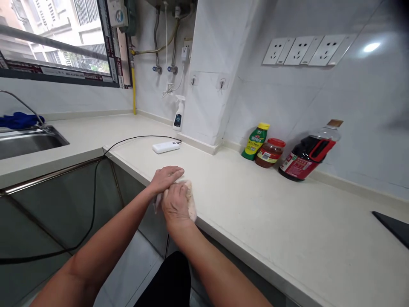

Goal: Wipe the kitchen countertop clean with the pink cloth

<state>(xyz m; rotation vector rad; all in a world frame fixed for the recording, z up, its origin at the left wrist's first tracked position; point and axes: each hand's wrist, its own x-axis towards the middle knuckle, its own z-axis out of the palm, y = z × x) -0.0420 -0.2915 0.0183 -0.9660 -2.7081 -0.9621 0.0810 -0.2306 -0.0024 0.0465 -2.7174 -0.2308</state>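
Observation:
At the front edge of the white countertop, my right hand is closed over a pale, crumpled cloth. The cloth shows along the right side of the fingers and lies against the counter's rim. My left hand lies just beyond and left of it, fingers stretched to the right, close against the right hand and the cloth. Its palm is hidden. Below the left hand, a whitish, see-through bit hangs at the edge; I cannot tell what it is. A white power bank with a black cable lies beyond the hands.
A spray bottle stands in the corner. Along the wall are a green squeeze bottle, a red-lidded jar and a large dark sauce bottle. A sink is at left, a black flat object at right.

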